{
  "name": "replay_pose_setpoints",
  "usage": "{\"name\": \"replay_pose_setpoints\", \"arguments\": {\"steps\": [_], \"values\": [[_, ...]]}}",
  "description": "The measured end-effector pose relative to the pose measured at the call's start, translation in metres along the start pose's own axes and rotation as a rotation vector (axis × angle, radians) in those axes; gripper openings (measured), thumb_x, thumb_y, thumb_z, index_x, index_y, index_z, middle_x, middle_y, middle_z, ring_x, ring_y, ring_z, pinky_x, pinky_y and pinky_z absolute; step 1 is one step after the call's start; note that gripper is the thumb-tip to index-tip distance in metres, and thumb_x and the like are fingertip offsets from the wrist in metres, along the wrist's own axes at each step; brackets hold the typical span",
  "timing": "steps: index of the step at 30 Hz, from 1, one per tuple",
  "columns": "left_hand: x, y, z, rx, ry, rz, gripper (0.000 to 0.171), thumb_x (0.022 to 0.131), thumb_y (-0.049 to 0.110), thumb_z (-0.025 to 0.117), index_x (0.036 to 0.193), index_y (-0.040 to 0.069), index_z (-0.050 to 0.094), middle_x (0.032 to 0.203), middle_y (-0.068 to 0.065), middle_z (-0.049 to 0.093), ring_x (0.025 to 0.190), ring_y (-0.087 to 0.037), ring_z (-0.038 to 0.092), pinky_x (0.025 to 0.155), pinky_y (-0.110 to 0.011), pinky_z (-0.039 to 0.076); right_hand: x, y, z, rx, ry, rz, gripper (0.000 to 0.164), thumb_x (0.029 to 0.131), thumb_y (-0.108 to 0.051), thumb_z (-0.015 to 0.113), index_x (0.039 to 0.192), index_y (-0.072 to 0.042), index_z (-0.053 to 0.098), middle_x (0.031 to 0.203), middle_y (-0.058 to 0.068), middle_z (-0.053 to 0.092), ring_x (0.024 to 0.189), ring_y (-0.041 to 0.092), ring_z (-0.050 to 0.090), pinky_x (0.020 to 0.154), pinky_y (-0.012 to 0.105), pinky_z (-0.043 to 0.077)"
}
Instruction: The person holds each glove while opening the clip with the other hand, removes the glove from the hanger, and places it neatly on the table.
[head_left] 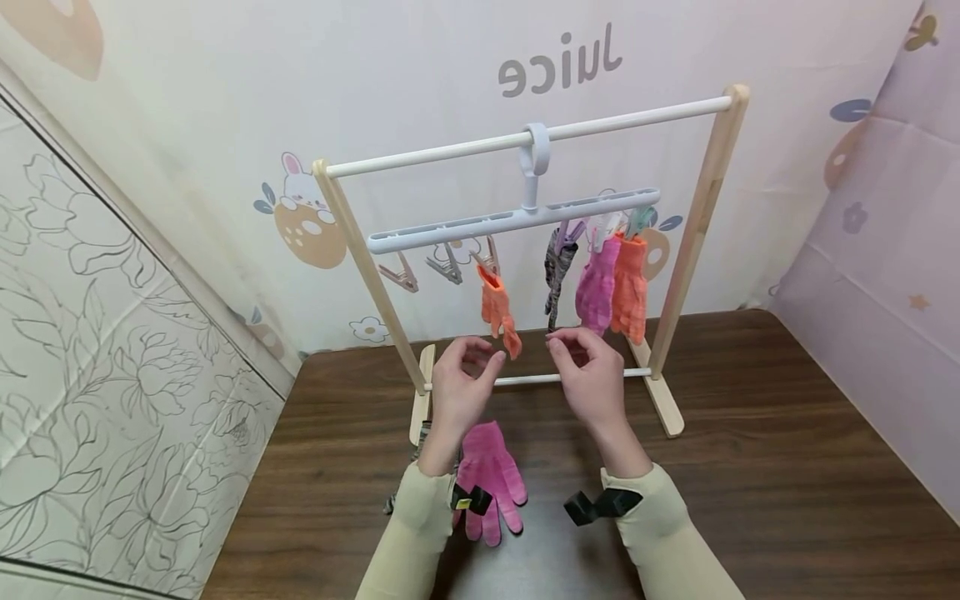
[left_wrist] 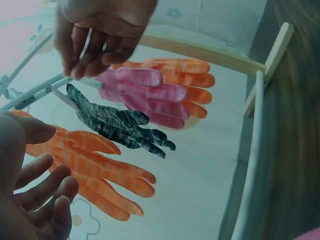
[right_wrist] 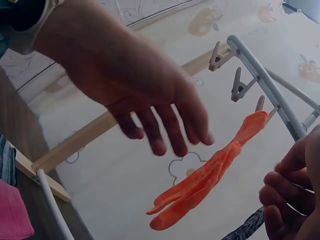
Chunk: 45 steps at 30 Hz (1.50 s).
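Note:
My left hand (head_left: 465, 387) hovers just below and left of an orange glove (head_left: 495, 304), fingers loosely bent and holding nothing. That glove hangs by its cuff from a clip on the grey hanger (head_left: 450, 231). My right hand (head_left: 592, 375) is raised below the hanging black-and-grey patterned glove (head_left: 558, 267), its fingers bent with nothing visible between them. Farther right hang a pink glove (head_left: 597, 287) and another orange glove (head_left: 630, 287). In the left wrist view, the patterned glove (left_wrist: 115, 120) hangs between the two hands.
Two unused clips, a beige one (head_left: 401, 275) and a grey one (head_left: 447, 267), dangle at the hanger's left end. The hanger hooks over the white rail (head_left: 450, 152) of a wooden stand (head_left: 701, 225). A pink glove (head_left: 491, 475) lies on the table, beside a patterned glove partly hidden by my left sleeve.

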<state>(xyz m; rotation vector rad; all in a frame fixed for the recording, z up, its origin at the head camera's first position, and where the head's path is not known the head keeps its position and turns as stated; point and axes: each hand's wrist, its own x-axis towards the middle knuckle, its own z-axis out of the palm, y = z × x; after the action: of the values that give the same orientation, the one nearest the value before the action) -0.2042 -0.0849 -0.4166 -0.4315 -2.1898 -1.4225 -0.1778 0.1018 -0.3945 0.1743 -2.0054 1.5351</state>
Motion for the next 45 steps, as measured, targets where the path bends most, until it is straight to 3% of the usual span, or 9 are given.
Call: {"name": "replay_pose_setpoints", "arguments": {"steps": [12,27,33,40,45], "values": [[0.020,0.010,0.011,-0.129,0.090,0.016,0.022,0.087,0.022,0.078,0.097,0.006,0.066,0.085,-0.004,0.067,0.072,-0.016,0.063,0.058,-0.028,0.049,-0.005,0.017,-0.007,-0.054,-0.005,0.034,0.006,0.092,-0.008,0.070,0.095,-0.004,0.074,0.088,0.005,0.073,0.074,0.008,0.061,0.065,0.016,0.045],[0.039,0.016,0.022,-0.122,0.198,-0.008,0.026,0.081,0.020,0.083,0.092,0.006,0.064,0.086,-0.005,0.065,0.071,-0.017,0.063,0.057,-0.027,0.052,-0.013,0.029,-0.010,-0.080,-0.026,0.057,0.006,0.092,-0.008,0.070,0.096,-0.005,0.074,0.085,0.005,0.072,0.070,0.009,0.058,0.062,0.017,0.044],[0.047,0.014,0.027,-0.130,0.206,0.021,0.026,0.080,0.016,0.083,0.093,0.003,0.064,0.087,-0.004,0.065,0.071,-0.020,0.064,0.057,-0.026,0.047,-0.015,0.031,-0.013,-0.085,-0.022,0.058,0.007,0.092,-0.008,0.070,0.097,-0.004,0.074,0.086,0.006,0.073,0.072,0.008,0.061,0.064,0.015,0.045],[0.054,0.013,0.033,-0.137,0.203,0.030,0.023,0.078,0.009,0.083,0.091,0.005,0.064,0.085,-0.005,0.065,0.071,-0.018,0.064,0.057,-0.024,0.046,-0.016,0.034,-0.014,-0.107,-0.031,0.056,0.008,0.093,-0.009,0.069,0.097,-0.005,0.074,0.087,0.006,0.072,0.075,0.019,0.063,0.064,0.020,0.048],[0.056,0.014,0.035,-0.140,0.211,0.018,0.020,0.081,0.007,0.080,0.090,0.004,0.063,0.082,-0.005,0.065,0.071,-0.015,0.062,0.057,-0.023,0.046,-0.017,0.032,-0.014,-0.098,-0.033,0.060,0.007,0.093,-0.010,0.070,0.097,-0.006,0.074,0.086,0.004,0.073,0.074,0.014,0.063,0.063,0.022,0.049]]}}
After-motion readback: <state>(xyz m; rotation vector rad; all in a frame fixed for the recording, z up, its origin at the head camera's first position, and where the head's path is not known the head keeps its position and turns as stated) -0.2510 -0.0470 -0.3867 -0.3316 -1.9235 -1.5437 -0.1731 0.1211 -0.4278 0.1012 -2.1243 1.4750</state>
